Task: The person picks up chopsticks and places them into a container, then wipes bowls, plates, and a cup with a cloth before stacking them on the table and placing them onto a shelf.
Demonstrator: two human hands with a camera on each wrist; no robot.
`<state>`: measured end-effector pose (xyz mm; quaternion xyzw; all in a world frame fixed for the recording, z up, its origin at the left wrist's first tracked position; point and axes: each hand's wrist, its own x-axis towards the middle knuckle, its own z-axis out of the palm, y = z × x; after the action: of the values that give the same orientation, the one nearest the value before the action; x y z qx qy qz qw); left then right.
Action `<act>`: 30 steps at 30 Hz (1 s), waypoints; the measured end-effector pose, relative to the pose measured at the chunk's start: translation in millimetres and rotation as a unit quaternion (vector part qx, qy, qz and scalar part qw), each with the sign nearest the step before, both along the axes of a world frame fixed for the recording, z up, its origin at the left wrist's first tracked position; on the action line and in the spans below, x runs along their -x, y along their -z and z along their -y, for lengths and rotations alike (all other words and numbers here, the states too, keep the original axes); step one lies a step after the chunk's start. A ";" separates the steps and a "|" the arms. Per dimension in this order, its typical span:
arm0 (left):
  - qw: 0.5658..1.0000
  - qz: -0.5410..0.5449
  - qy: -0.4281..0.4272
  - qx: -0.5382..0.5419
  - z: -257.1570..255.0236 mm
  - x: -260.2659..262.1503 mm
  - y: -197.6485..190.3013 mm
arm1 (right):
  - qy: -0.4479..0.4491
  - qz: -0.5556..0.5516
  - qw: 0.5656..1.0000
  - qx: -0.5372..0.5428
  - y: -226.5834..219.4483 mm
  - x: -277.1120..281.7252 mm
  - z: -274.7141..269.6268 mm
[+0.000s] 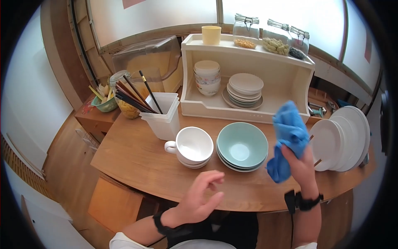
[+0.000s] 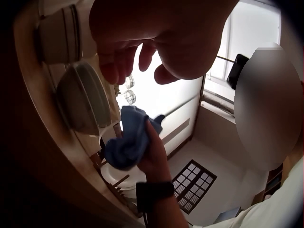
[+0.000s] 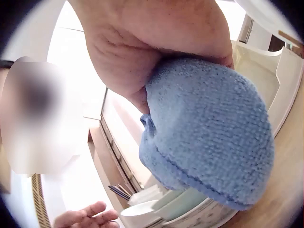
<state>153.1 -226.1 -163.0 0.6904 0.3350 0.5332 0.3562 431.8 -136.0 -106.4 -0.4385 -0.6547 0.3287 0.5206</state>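
Observation:
A crumpled blue cloth point(image 1: 290, 139) is gripped by my right hand point(image 1: 302, 166), held above the table right of the bowls; it fills much of the right wrist view point(image 3: 209, 133). My left hand point(image 1: 197, 199) hovers at the table's front edge, fingers loosely bent, holding nothing. Just beyond it stand a white cup point(image 1: 194, 144) on a small stack and a stack of bowls topped by a light green bowl point(image 1: 242, 145). In the left wrist view the left hand point(image 2: 156, 38) hangs with nothing in its fingers.
White plates point(image 1: 327, 143) stand upright in a rack at the right. A white container point(image 1: 163, 120) of chopsticks is at the left. Behind, a cream shelf point(image 1: 248, 117) holds bowls point(image 1: 207, 76) and plates point(image 1: 246, 83), with jars point(image 1: 275, 39) and a yellow cup point(image 1: 211, 35) on top.

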 end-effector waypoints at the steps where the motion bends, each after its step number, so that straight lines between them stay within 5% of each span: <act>1: 0.999 0.007 0.003 0.053 -8.6 -10.0 1.0 | -0.002 0.041 0.999 -0.028 2.9 4.2 -22.0; 3: 0.995 0.014 0.008 0.101 -23.1 -21.7 4.2 | -0.002 0.083 0.995 -0.060 7.7 10.1 -57.4; 5: 0.957 0.141 0.018 0.255 -34.4 -26.5 7.3 | -0.072 0.132 0.988 0.031 5.1 16.3 -79.7; 8: 0.955 0.142 0.004 0.262 -38.3 -29.6 10.3 | -0.093 0.243 0.958 0.118 -20.4 27.7 -82.4; 13: 0.957 0.152 -0.015 0.249 -43.2 -36.4 13.2 | -0.106 0.262 0.949 0.141 -25.4 22.2 -92.0; 18: 0.967 0.145 -0.066 0.200 -51.3 -42.3 24.5 | -0.095 0.175 0.961 0.193 -8.7 7.6 -94.0; 23: 0.984 -0.011 -0.101 0.145 -45.4 -46.4 15.9 | -0.074 0.046 0.961 0.261 4.2 -3.1 -86.2; 30: 0.987 -0.029 -0.113 0.113 -39.0 -47.0 17.7 | -0.063 -0.058 0.945 0.316 9.1 -22.4 -51.5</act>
<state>200.1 -187.1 -180.7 0.6186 0.4786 0.5089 0.3595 454.2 -84.5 -115.5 -0.5188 -0.5115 0.5760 0.3707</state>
